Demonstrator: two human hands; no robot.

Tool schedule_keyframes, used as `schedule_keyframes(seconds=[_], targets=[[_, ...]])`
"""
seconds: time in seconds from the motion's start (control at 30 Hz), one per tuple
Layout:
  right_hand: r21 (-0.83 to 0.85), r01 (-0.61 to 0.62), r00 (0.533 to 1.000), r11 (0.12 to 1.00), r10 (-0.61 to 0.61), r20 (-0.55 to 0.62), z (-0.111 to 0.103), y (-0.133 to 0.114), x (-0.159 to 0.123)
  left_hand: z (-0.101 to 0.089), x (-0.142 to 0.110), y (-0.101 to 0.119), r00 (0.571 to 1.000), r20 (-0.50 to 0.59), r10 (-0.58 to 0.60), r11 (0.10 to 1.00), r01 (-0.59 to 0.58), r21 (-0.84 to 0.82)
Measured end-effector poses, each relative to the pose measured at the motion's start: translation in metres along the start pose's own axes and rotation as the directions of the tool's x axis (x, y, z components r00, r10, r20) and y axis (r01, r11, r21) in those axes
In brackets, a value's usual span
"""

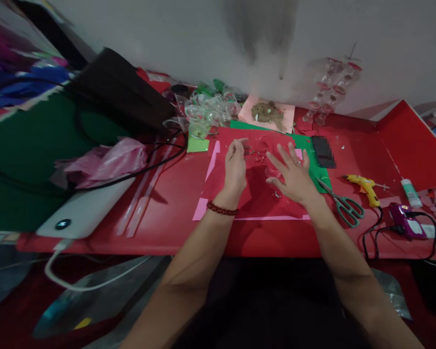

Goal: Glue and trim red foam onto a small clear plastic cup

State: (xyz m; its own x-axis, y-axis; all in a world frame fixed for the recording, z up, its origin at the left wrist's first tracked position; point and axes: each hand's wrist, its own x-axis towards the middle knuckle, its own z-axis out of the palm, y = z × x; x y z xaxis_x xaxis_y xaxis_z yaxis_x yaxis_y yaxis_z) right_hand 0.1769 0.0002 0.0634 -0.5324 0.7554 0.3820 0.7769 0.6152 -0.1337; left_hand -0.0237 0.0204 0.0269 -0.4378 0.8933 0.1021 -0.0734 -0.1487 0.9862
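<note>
My left hand (236, 162), with a beaded bracelet (222, 209) at the wrist, hovers over the left part of a red sheet (254, 194). Its fingers are loosely extended and nothing shows in them. To the right, my right hand (292, 174) is spread wide above the same sheet, palm down. Small scraps (259, 157) lie between the two hands. A small round reddish piece (272, 172) shows beside the right thumb, partly covered by the hand. Pink sheets (254, 218) and a green sheet (318, 177) peek out from under the red one.
Scissors (345, 206), a yellow glue gun (365, 186), a phone (323, 151), a glue tube (410, 193) and a purple power adapter (407, 220) lie right. Clear plastic pieces (210, 111) are heaped behind. Left are a white device (90, 208), black cable and pink plastic bag (105, 162).
</note>
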Motion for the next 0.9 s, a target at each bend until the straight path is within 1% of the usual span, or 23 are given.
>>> schedule_keyframes(seconds=[0.07, 0.1, 0.13, 0.17, 0.2, 0.23, 0.3, 0.37, 0.4, 0.43, 0.5, 0.6, 0.67, 0.7, 0.77, 0.8, 0.83, 0.9], targets=[[0.095, -0.088, 0.986, 0.992, 0.100, -0.133, -0.009, 0.009, 0.000, 0.001, 0.001, -0.001, 0.995, 0.089, -0.042, 0.999, 0.044, -0.022], [0.169, -0.139, 0.960, 0.976, 0.174, -0.219, -0.013, 0.014, 0.000, 0.002, 0.000, -0.001, 0.985, 0.161, -0.056, 0.998, 0.061, -0.022], [0.260, -0.183, 0.920, 0.948, 0.258, -0.296, -0.018, 0.020, 0.000, 0.003, 0.000, -0.003, 0.969, 0.238, -0.068, 0.997, 0.073, -0.013], [0.358, -0.218, 0.871, 0.908, 0.347, -0.349, -0.021, 0.025, -0.001, 0.006, -0.002, -0.005, 0.948, 0.308, -0.077, 0.997, 0.079, 0.006], [0.454, -0.244, 0.821, 0.857, 0.431, -0.373, -0.022, 0.030, -0.001, 0.009, -0.003, -0.007, 0.928, 0.363, -0.088, 0.996, 0.081, 0.034], [0.540, -0.263, 0.779, 0.800, 0.506, -0.370, -0.022, 0.035, -0.003, 0.012, -0.005, -0.010, 0.912, 0.398, -0.098, 0.995, 0.078, 0.067], [0.666, -0.288, 0.719, 0.688, 0.614, -0.324, -0.015, 0.043, -0.006, 0.018, -0.009, -0.015, 0.906, 0.411, -0.102, 0.990, 0.051, 0.133], [0.737, -0.307, 0.684, 0.602, 0.678, -0.269, -0.005, 0.047, -0.010, 0.024, -0.011, -0.021, 0.921, 0.379, -0.084, 0.979, 0.006, 0.202], [0.757, -0.315, 0.675, 0.572, 0.696, -0.246, 0.000, 0.048, -0.012, 0.025, -0.012, -0.023, 0.930, 0.360, -0.069, 0.974, -0.016, 0.227], [0.771, -0.320, 0.671, 0.551, 0.706, -0.227, 0.003, 0.049, -0.013, 0.026, -0.013, -0.024, 0.937, 0.344, -0.056, 0.971, -0.029, 0.237], [0.790, -0.312, 0.679, 0.527, 0.706, -0.203, 0.007, 0.051, -0.015, 0.025, -0.012, -0.025, 0.941, 0.336, -0.048, 0.979, -0.023, 0.203], [0.821, -0.248, 0.680, 0.514, 0.696, -0.231, 0.008, 0.053, -0.015, 0.022, -0.011, -0.024, 0.932, 0.360, -0.049, 0.995, 0.014, 0.102], [0.841, -0.201, 0.678, 0.503, 0.691, -0.251, 0.009, 0.055, -0.014, 0.021, -0.011, -0.024, 0.931, 0.362, -0.042, 0.996, 0.012, 0.087], [0.847, -0.187, 0.687, 0.497, 0.683, -0.250, 0.010, 0.055, -0.014, 0.021, -0.010, -0.024, 0.932, 0.361, -0.037, 0.996, 0.004, 0.092], [0.847, -0.172, 0.728, 0.502, 0.644, -0.234, 0.012, 0.052, -0.014, 0.021, -0.010, -0.025, 0.931, 0.364, -0.024, 0.993, -0.019, 0.113], [0.836, -0.162, 0.758, 0.524, 0.609, -0.234, 0.013, 0.049, -0.014, 0.021, -0.010, -0.025, 0.931, 0.366, -0.010, 0.990, -0.041, 0.132], [0.812, -0.145, 0.792, 0.566, 0.559, -0.248, 0.013, 0.045, -0.015, 0.021, -0.010, -0.026, 0.931, 0.366, 0.009, 0.984, -0.072, 0.161], [0.716, -0.083, 0.855, 0.693, 0.419, -0.307, 0.014, 0.036, -0.016, 0.021, -0.012, -0.025, 0.929, 0.363, 0.067, 0.956, -0.164, 0.243]])
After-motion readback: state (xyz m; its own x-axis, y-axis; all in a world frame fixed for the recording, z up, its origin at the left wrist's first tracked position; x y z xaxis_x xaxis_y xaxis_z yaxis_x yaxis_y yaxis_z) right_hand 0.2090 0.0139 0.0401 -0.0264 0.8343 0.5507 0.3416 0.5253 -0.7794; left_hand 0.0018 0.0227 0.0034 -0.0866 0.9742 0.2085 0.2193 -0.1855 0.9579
